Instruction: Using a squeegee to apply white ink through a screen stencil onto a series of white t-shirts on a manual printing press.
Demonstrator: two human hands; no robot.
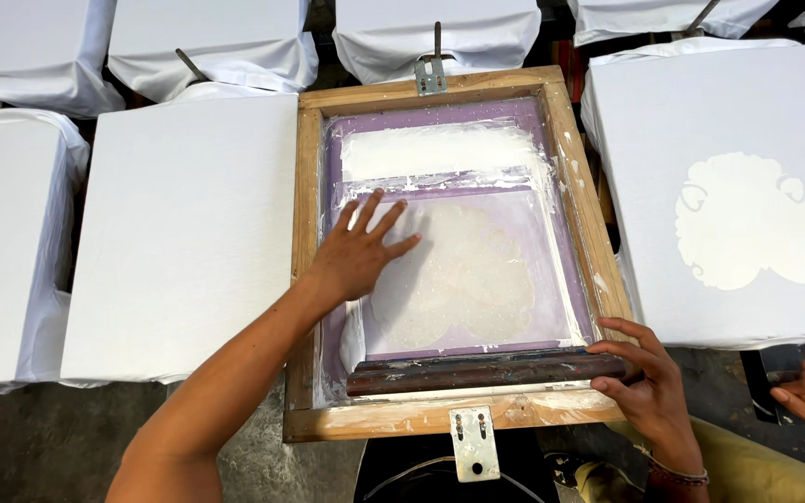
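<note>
inside the frame (307, 270) my left hand (358, 253) lies flat, fingers spread, on the screen (477, 270) — my right hand (647, 377) grips the squeegee (482, 371) end at the frame's near edge.

A wooden-framed printing screen (458, 251) lies flat, its mesh purple, smeared with white ink that pools thickest along the far edge. A pale, scalloped design shows through the middle of the mesh. The left hand (358, 253) rests on the mesh, palm down and fingers spread, at the design's left side. Along the near edge a dark wooden squeegee (482, 372) lies crosswise inside the frame, and the right hand (647, 377) touches its right end.
</note>
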